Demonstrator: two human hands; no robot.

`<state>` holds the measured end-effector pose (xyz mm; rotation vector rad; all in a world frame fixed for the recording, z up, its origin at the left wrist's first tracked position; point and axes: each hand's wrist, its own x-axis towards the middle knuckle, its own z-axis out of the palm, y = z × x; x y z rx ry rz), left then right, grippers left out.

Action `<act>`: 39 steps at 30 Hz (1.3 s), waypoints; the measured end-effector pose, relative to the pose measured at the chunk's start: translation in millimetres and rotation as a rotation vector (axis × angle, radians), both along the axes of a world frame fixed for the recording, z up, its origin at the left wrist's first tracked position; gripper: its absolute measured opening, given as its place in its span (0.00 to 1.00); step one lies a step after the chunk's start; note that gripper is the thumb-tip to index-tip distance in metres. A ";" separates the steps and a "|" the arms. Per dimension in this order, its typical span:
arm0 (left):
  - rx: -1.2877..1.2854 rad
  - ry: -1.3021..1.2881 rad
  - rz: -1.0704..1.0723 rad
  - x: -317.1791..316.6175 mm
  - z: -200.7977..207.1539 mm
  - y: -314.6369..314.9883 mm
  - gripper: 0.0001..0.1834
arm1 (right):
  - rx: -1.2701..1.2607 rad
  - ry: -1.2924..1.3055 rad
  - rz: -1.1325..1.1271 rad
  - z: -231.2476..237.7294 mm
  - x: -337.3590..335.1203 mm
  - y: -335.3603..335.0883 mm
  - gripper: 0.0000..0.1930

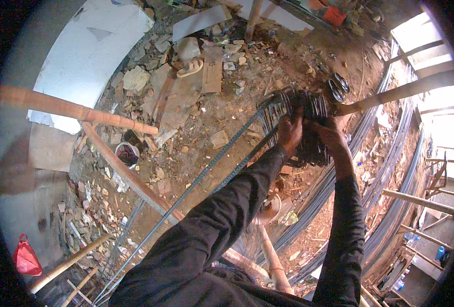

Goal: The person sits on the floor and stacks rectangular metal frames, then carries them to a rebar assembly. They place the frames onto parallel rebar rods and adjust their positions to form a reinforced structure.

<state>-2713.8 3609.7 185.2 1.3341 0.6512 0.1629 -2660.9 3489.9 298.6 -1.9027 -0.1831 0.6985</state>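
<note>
A thick cluster of dark steel stirrups (272, 113), bent from thin bar, hangs around long ribbed steel bars (201, 180) that slope down to the lower left. My left hand (290, 134) is closed on the stirrups near the middle of the cluster. Just to its right, my right hand (329, 135) also grips the bunch, its fingers curled in toward the left hand. Part of the fingers on both hands is lost against the dark metal. Black sleeves cover both my forearms.
Long bundles of steel rods (334, 179) curve along the right. Bamboo poles (78, 108) cross at left; another pole (401, 92) reaches in near the stirrups. Black shoes (338, 87), a bucket (127, 155), rubble and broken boards (173, 97) lie on the dirt.
</note>
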 end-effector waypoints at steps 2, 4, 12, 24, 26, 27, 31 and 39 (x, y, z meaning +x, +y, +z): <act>0.223 -0.050 0.015 2.7 1.3 -3.6 0.34 | 0.211 0.081 -0.102 0.0 -2.7 0.5 0.12; 0.123 -0.021 0.092 7.8 5.1 -6.5 0.34 | 0.252 0.097 -0.168 -0.2 -5.1 0.7 0.12; 0.427 0.106 -0.226 8.9 -1.4 15.4 0.31 | 0.355 0.212 -0.222 1.2 -2.6 15.1 0.14; -0.207 -0.066 0.115 7.9 11.6 10.6 0.35 | -0.113 -0.281 0.000 -1.7 14.0 24.5 0.10; -0.365 -0.023 0.200 13.3 13.5 7.9 0.35 | -0.200 -0.246 0.008 0.1 16.4 28.3 0.10; -0.337 -0.037 0.244 16.6 12.6 7.2 0.35 | -0.277 -0.248 -0.022 1.7 15.1 28.9 0.11; -0.232 0.085 0.144 21.1 6.6 17.0 0.36 | -0.128 -0.146 -0.166 3.5 12.0 30.3 0.11; -0.425 -0.089 0.072 -21.4 48.6 43.0 0.35 | -0.244 -0.230 0.248 -23.6 33.5 23.8 0.11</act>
